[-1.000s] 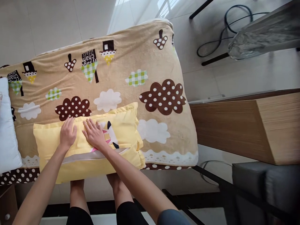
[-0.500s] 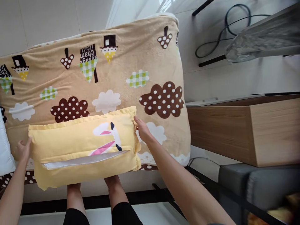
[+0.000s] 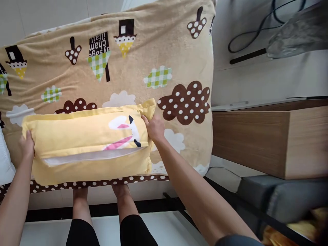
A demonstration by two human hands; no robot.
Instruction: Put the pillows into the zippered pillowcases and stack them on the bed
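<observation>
A yellow pillow (image 3: 77, 131) with a rabbit print lies across the near side of the bed, a long slit in its cover showing white inside. My left hand (image 3: 27, 143) grips its left end, thumb on top and the other fingers hidden beneath. At the right end, my right hand (image 3: 153, 128) has its fingers closed round the pillow's side, below the frilled corner. Under the pillow spreads a beige blanket (image 3: 143, 44) printed with clouds, mushrooms and houses.
Part of a white pillow (image 3: 5, 159) shows at the left edge. To the right stand a wooden cabinet (image 3: 248, 136) and a grey padded seat (image 3: 289, 201). A dark cable (image 3: 246, 39) lies on the floor near a plastic-wrapped object (image 3: 297, 34).
The yellow pillow has shifted away from my legs and slightly left, both hands going with it. My right hand now takes a fuller hold at its end. The view has moved too.
</observation>
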